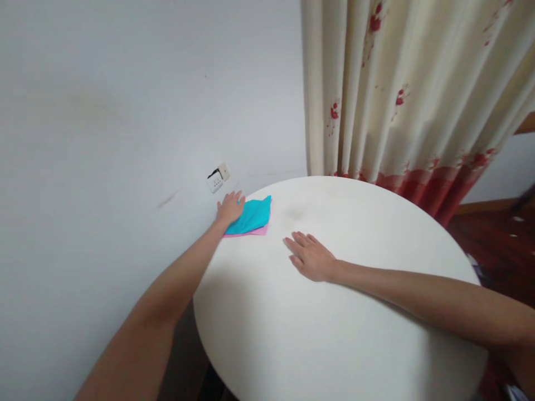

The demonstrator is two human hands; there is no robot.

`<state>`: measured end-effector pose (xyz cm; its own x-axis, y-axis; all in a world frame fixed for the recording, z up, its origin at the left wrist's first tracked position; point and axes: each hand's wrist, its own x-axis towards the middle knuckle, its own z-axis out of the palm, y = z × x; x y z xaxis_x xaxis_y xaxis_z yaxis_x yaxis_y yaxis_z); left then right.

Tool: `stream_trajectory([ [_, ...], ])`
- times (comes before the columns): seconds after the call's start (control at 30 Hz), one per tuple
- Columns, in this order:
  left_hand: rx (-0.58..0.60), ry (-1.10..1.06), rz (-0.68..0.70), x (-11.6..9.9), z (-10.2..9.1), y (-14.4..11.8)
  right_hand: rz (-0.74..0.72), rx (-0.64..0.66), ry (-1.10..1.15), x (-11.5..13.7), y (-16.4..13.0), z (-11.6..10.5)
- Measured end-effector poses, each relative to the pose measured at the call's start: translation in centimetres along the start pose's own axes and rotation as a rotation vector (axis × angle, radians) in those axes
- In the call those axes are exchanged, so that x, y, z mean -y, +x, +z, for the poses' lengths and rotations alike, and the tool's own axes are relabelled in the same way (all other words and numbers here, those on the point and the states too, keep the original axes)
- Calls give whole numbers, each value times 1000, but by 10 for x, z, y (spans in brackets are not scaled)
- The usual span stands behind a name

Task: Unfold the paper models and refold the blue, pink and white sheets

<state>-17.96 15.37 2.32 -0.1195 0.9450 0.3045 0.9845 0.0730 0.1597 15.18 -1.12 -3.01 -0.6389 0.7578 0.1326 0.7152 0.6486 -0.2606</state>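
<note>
A folded blue cloth (253,215) lies near the table's far left edge, on top of a pink cloth (261,230) that shows along its lower and right sides. My left hand (231,208) rests at the left end of the blue cloth, fingers stretched out and spread, covering part of it. To the right of the cloths, my right hand (311,257) lies palm down with its fingers apart on the round white table (355,334). It is apart from both cloths and holds nothing.
A white wall (104,139) with a socket (215,181) borders the table on the left. Long cream curtains (388,100) with red flowers hang behind it. Dark reddish floor (497,239) shows at the right.
</note>
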Motion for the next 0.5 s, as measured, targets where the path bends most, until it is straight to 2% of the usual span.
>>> stream_trajectory([
  [0.07, -94, -53, 108, -27, -13, -11, 60, -30, -21, -12, -10, -4],
  [0.13, -108, -112, 224, -59, -18, -34, 99, -49, -38, -21, -16, -8],
  [0.2, -63, -152, 357, -92, -13, -67, 120, -60, -54, -28, -19, -10],
  [0.3, 80, -185, 488, -133, 7, -122, 149, -76, -80, -33, -21, -10],
  [0.4, 228, -196, 543, -156, 28, -161, 167, -99, -88, -35, -19, -7],
  [0.5, 256, -190, 523, -163, 38, -176, 179, -108, -83, -37, -18, -5],
])
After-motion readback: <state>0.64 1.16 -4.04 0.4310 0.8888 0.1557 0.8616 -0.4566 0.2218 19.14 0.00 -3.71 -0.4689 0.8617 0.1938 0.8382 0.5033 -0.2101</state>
